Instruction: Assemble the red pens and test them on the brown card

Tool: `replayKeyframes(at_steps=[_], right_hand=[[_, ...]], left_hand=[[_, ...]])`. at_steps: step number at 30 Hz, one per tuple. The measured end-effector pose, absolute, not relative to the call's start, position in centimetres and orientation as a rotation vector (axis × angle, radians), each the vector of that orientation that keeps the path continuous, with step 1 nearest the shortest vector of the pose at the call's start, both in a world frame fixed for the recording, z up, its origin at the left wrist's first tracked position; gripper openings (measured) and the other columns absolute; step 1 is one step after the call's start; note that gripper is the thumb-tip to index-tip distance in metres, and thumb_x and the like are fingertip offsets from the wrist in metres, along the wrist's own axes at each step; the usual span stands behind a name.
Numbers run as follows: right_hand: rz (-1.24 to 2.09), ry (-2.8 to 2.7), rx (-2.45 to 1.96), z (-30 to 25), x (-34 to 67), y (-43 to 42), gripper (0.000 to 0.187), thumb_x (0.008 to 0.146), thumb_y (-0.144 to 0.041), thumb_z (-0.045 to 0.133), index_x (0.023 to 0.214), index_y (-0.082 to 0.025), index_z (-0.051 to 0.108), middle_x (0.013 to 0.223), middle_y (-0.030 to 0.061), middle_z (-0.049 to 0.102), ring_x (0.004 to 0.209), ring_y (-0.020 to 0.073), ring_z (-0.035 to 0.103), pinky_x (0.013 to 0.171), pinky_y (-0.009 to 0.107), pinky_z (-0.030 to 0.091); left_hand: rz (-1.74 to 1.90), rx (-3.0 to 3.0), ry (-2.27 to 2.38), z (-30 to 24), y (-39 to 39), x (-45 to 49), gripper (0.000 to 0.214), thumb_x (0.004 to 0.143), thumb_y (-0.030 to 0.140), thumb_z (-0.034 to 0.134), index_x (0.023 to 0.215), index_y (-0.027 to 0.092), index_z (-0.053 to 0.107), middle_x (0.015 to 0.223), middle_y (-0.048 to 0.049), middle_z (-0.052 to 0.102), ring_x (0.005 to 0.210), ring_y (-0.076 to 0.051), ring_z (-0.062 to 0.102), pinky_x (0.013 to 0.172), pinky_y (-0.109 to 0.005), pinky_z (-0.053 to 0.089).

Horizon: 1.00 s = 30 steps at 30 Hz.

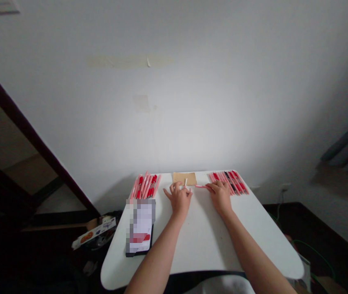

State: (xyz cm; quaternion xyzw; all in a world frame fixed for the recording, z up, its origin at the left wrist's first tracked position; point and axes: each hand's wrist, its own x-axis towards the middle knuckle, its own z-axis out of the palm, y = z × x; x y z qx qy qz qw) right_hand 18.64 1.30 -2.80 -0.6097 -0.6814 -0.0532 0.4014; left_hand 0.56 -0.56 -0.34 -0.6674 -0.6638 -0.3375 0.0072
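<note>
Bare forearms (250, 249), nearest, extended toward a flat tan paper-like rectangle (180, 177). Right hand (221, 200), right and nearside of the rectangle: fingertips closed on a slim pink-and-white pen (202, 186), pinched seemingly for fine control. Left hand (180, 201), directly nearside: half-curled, fingers fanned; grip on a slender white stick (186, 182) indeterminable. Red-and-pink plastic pens, left bunch (145, 186) and right row (227, 182), flanked the rectangle, presumably for easy reach.

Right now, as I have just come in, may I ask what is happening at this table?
A person is working with pens at a white table. The right hand holds a slim pink pen level; the left hand is beside it, with a small white piece at its fingers. Pens lie in a left group and a right group, with a tan sheet between them.
</note>
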Motion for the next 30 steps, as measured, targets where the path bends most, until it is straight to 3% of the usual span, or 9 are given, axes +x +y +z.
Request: replayKeyframes(at_steps=[22,30], right_hand=[[-0.124,-1.724,-1.512,-3.16,18.78,1.56,0.024,0.089,-0.031,0.053,0.092,-0.025,0.075,0.092,0.0089,0.065,0.094,0.0256,0.044,0.081,0.039,0.034],[-0.140,-1.740,-1.511,-2.92,18.98,1.40,0.023,0.089,-0.030,0.054,0.092,-0.026,0.076,0.095,0.0087,0.065,0.096,0.0256,0.043,0.083,0.039,0.035]], left_hand=[[-1.015,-2.070,-2.121,0.26,-0.94,0.55,0.012,0.075,0.037,0.069,0.072,0.026,0.071,0.123,-0.0037,0.058,0.124,-0.026,0.041,0.110,-0.069,0.010],[-1.015,-2.156,-2.092,0.40,-1.04,0.54,0.017,0.070,0.031,0.074,0.086,0.033,0.072,0.123,-0.0018,0.056,0.124,-0.025,0.043,0.112,-0.065,0.014]])
